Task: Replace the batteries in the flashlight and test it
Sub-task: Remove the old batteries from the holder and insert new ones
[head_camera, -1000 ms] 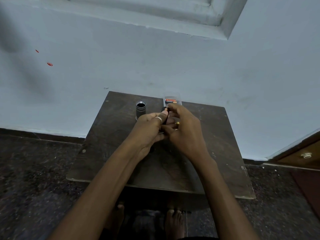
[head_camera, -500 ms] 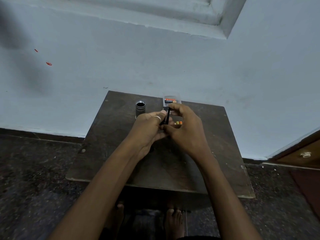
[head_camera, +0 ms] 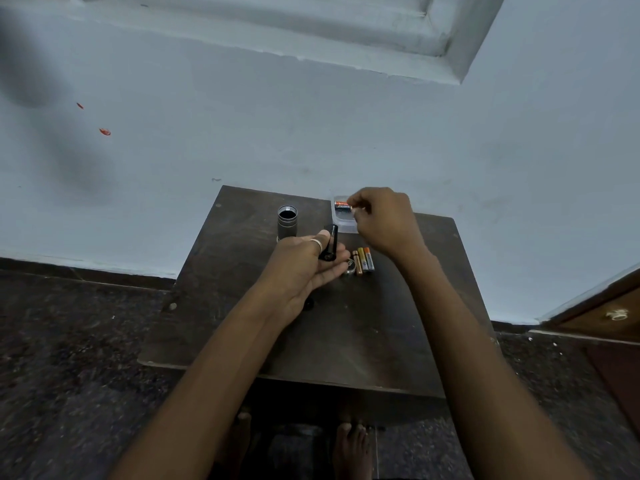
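On a small dark wooden table (head_camera: 346, 334) the grey flashlight body (head_camera: 287, 223) stands upright with its open end up. My left hand (head_camera: 304, 265), palm up with a ring on one finger, holds a black battery holder (head_camera: 329, 243) under its thumb. My right hand (head_camera: 381, 220) has reached to a clear plastic battery pack (head_camera: 343, 221) at the table's far edge, and its fingertips pinch the end of a red and black battery (head_camera: 343, 205) in it. Three loose batteries (head_camera: 363, 260) lie side by side right of my left hand, next to a small round metal cap (head_camera: 350, 266).
The table stands against a pale blue wall (head_camera: 311, 133), on a dark speckled floor (head_camera: 69, 341). A wooden door or cabinet with a metal fitting (head_camera: 616, 314) is at the right edge. Bare feet (head_camera: 349, 445) show below the table's near edge.
My right hand left the black holder and moved up and right to the battery pack. The three loose batteries and cap are now uncovered. My left hand opened flatter, keeping the holder.
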`<move>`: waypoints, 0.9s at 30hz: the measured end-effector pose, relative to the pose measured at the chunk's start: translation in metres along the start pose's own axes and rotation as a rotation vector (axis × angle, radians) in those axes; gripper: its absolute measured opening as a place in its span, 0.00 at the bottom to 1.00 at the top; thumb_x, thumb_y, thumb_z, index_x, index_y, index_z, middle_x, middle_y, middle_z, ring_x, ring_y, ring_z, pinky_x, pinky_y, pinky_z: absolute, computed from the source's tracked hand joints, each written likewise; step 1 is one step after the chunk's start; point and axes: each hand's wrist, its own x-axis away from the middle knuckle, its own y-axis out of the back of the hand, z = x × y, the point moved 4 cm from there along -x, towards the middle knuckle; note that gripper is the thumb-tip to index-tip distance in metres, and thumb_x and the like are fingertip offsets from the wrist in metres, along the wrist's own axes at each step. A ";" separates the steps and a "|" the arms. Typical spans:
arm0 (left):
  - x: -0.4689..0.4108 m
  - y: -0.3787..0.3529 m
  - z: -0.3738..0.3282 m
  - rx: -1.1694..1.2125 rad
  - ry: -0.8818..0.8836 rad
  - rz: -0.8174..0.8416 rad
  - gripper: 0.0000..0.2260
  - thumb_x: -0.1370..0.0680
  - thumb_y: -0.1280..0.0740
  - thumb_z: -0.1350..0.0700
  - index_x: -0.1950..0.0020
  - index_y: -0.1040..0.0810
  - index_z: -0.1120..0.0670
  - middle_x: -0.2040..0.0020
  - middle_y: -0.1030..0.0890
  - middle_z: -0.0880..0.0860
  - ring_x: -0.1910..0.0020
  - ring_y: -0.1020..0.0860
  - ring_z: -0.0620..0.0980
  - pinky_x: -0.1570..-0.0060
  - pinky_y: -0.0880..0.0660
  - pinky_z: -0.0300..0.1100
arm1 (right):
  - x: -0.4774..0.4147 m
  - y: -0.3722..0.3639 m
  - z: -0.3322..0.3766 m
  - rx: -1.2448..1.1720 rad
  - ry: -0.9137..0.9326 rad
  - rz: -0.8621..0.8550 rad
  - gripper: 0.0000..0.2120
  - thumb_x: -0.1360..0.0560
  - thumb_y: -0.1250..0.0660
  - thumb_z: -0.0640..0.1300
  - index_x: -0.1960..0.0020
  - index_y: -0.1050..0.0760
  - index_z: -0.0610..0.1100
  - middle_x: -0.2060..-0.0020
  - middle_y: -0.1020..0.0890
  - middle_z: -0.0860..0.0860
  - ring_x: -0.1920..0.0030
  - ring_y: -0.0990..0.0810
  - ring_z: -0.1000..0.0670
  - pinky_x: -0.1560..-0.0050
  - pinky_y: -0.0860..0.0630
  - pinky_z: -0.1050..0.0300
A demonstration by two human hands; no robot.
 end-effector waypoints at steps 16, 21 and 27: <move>0.002 0.002 -0.001 0.059 0.093 0.018 0.08 0.17 0.39 0.60 0.45 0.23 0.63 0.51 0.17 0.61 0.54 0.16 0.52 0.57 0.17 0.44 | -0.055 -0.031 0.012 0.538 0.027 0.326 0.11 0.23 0.34 0.37 0.42 0.20 0.39 0.47 0.20 0.40 0.55 0.23 0.40 0.57 0.28 0.52; 0.003 0.001 -0.001 0.072 0.111 0.037 0.11 0.17 0.39 0.60 0.40 0.24 0.65 0.49 0.17 0.62 0.54 0.16 0.52 0.58 0.16 0.44 | -0.051 -0.021 0.012 0.352 -0.035 0.238 0.10 0.24 0.33 0.40 0.44 0.21 0.41 0.46 0.19 0.43 0.49 0.19 0.40 0.53 0.23 0.52; 0.003 0.003 0.000 0.082 0.096 0.041 0.12 0.17 0.39 0.60 0.39 0.24 0.67 0.49 0.17 0.62 0.55 0.16 0.52 0.59 0.17 0.43 | 0.012 0.024 0.023 -0.146 -0.087 -0.079 0.08 0.24 0.34 0.39 0.47 0.21 0.48 0.66 0.17 0.50 0.61 0.18 0.50 0.56 0.22 0.55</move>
